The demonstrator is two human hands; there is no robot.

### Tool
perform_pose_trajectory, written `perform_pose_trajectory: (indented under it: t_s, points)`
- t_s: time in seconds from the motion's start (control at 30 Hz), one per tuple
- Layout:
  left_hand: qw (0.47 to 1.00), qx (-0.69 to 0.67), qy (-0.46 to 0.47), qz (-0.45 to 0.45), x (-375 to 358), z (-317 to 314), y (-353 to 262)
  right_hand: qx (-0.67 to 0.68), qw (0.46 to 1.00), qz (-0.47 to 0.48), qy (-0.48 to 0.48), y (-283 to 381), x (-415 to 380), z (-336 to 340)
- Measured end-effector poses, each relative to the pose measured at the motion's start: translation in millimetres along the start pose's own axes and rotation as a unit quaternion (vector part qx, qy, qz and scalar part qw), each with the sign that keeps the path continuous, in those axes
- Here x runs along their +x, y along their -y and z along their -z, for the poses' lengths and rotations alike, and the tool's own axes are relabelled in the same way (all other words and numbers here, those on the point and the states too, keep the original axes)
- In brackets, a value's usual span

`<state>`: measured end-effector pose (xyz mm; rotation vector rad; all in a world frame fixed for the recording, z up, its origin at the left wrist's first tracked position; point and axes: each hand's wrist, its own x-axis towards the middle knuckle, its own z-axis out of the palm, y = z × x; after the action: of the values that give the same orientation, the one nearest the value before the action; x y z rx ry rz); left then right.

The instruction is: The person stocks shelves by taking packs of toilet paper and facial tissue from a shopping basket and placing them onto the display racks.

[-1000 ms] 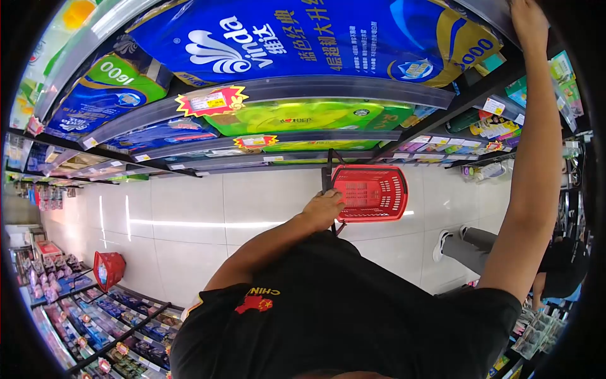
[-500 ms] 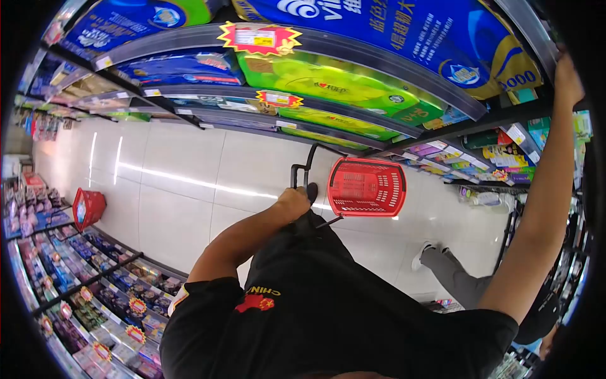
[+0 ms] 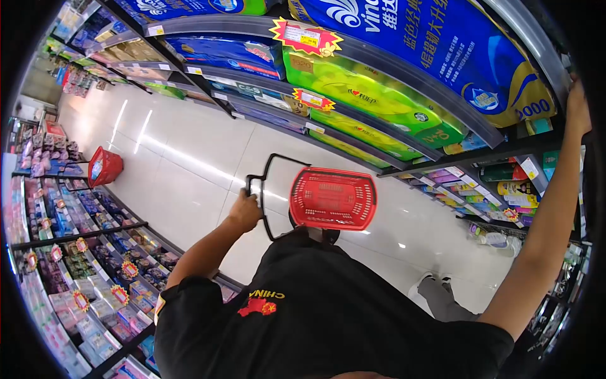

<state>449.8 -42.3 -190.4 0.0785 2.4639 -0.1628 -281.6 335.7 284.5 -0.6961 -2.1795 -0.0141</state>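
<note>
In the head view, the person's left hand is closed, its fingers wrapped round the black handle of a red shopping basket, which hangs in the air over the pale tiled floor, in front of the person's dark shirt. The basket's open mesh side faces the camera and nothing can be made out inside it. The right hand is raised high at the right edge of the frame, resting against the edge of an upper shelf near a large blue pack of tissue rolls; whether its fingers are gripping anything or merely lying flat there cannot be told, since the hand is cut off by the dark rim of the lens. Below the blue pack lie green packs on the next shelf, with star-shaped price tags fixed to the shelf fronts. Across the aisle, on the left, low shelves carry rows of small packaged goods, and a second red basket stands at their far end. At lower right, another person's grey trouser leg and white shoe show on the floor, apart from the basket.
</note>
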Motion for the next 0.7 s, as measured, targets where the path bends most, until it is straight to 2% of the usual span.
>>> perform_pose_trajectory:
  t_s: [0.03, 0.07, 0.13, 0.2, 0.27, 0.4, 0.53, 0.67, 0.7]
  points:
    - [0.999, -0.006, 0.033, 0.031, -17.2, 2.6, 0.3, -0.014, 1.000, 0.010, 0.007, 1.6, -7.2, 10.2]
    - [0.996, -0.020, 0.053, 0.062, -30.8, -7.2, 0.6, 0.043, 0.997, 0.064, -0.025, -8.5, -15.5, 19.4]
    - [0.987, -0.050, 0.093, 0.119, -57.9, -33.2, -4.3, 0.200, 0.948, 0.229, -0.094, -54.9, -87.7, 81.2]
    - [0.981, -0.071, 0.081, 0.158, -84.5, -77.5, -23.9, 0.276, 0.906, 0.303, -0.109, -74.2, -131.6, 122.2]
    - [0.966, -0.112, 0.112, 0.206, -103.4, -91.1, -52.1, 0.308, 0.886, 0.332, -0.097, -85.1, -151.8, 140.7]
    - [0.932, -0.204, 0.091, 0.286, -134.2, -116.0, -106.9, 0.313, 0.883, 0.340, -0.081, -88.2, -152.8, 146.3]
    - [0.864, -0.312, 0.151, 0.364, -149.8, -130.2, -144.0, 0.311, 0.882, 0.341, -0.097, -86.2, -150.6, 147.0]
    - [0.815, -0.396, 0.086, 0.415, -144.9, -125.4, -175.6, 0.313, 0.877, 0.349, -0.109, -87.2, -145.5, 143.8]
    - [0.828, -0.377, 0.040, 0.413, -139.9, -122.2, -182.2, 0.315, 0.875, 0.351, -0.109, -88.5, -146.4, 143.8]
